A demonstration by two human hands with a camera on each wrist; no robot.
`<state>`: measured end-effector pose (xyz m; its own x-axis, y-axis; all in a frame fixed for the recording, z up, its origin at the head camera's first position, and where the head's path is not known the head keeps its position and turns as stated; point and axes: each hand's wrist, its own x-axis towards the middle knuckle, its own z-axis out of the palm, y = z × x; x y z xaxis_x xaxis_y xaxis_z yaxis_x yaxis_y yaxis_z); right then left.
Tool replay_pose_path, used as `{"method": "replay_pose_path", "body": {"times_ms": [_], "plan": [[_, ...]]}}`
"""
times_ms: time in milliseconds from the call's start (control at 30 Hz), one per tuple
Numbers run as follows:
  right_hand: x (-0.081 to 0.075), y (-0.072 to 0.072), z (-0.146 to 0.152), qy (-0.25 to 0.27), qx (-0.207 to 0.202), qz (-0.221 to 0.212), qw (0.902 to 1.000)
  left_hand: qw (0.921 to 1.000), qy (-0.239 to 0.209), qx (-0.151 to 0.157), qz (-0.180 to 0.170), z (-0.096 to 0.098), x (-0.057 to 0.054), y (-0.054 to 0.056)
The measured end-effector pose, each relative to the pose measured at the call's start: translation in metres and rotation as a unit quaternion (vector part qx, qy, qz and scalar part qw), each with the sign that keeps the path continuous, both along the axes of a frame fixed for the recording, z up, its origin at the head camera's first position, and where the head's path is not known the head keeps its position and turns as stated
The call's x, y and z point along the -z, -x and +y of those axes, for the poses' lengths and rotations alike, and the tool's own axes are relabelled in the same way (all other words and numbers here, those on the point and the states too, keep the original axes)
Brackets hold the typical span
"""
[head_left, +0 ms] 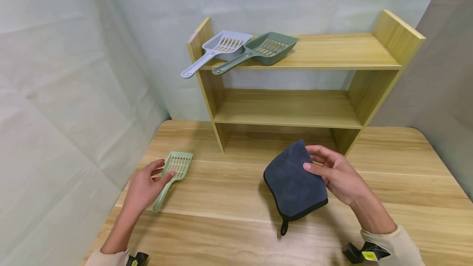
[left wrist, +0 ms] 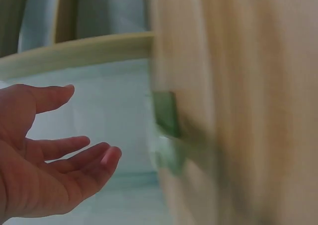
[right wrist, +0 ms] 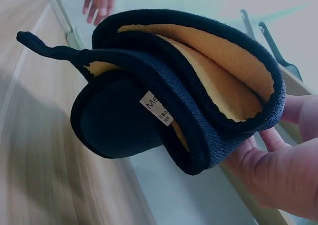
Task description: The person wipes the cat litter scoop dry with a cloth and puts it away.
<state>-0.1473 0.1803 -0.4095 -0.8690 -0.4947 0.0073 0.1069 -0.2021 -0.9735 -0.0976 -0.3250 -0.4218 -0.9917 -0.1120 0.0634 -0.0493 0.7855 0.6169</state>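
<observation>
A folded dark blue cloth (head_left: 295,182) with black edging and a hanging loop is in my right hand (head_left: 338,173), which pinches it by its right side above the table. In the right wrist view the cloth (right wrist: 169,81) shows yellow inner layers and a small white label. My left hand (head_left: 148,184) holds nothing, its fingers apart and loosely bent. It is over or beside a light green litter scoop (head_left: 179,165) on the table's left; whether they touch in the head view I cannot tell. In the left wrist view that hand (left wrist: 59,160) is empty, and the scoop is blurred.
A wooden shelf unit (head_left: 288,108) stands at the back of the wooden table (head_left: 221,192). On its top board lie a lavender litter scoop (head_left: 225,44) and a dark green litter scoop (head_left: 271,48), handles jutting past the front edge. Pale cloth walls (head_left: 66,73) enclose the table.
</observation>
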Motion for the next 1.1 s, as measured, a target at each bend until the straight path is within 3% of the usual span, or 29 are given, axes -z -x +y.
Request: {"method": "replay_pose_path", "body": {"times_ms": [200,400,600,833,1100], "plan": [[0.002,0.001,0.000,0.005,-0.006,0.002,1.0000,0.9965,-0.038,-0.020,-0.072,-0.016,0.017,-0.004],[0.001,0.000,0.001,0.001,-0.007,0.005,1.0000,0.9899,-0.061,-0.054,-0.116,-0.025,0.028,-0.008],[0.000,-0.001,0.000,0.000,-0.007,0.005,1.0000,0.9884,-0.066,-0.073,-0.116,-0.027,0.036,-0.012],[0.001,-0.002,-0.001,-0.006,-0.008,0.006,0.9999,0.9882,-0.052,-0.068,-0.127,-0.025,0.046,-0.012],[-0.002,-0.004,-0.004,-0.025,0.006,0.004,0.9997,0.9898,-0.071,-0.047,-0.114,-0.021,0.043,-0.013]]}}
